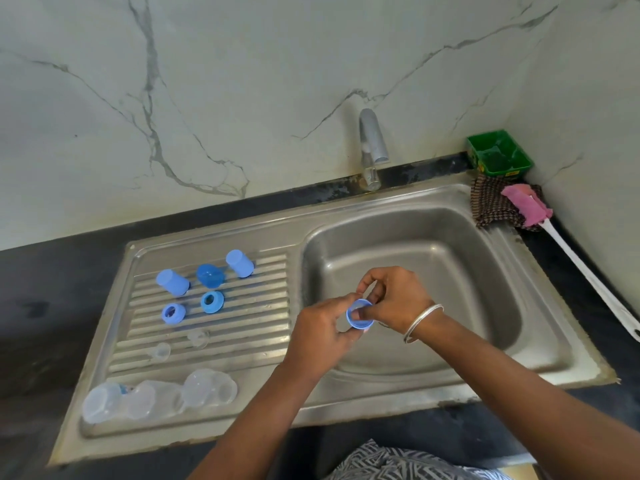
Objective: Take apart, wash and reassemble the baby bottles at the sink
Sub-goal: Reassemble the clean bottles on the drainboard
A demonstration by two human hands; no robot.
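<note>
Bottles apart. Blue collar ring point(360, 315) held over basin. On drainboard: two pale-blue caps point(172, 282) on sides, one darker; two blue rings point(174, 313); two clear nipples point(198, 338); three clear bottle bodies point(209, 388) lying along front edge.

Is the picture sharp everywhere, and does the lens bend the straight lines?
Head view: the wide lens bows the sink rim and counter edge; light is soft and even, with a dull sheen on the steel and no hard glare; the clear bottles at the lower left look smeared, while the blue ring in both hands is fairly sharp.
</note>
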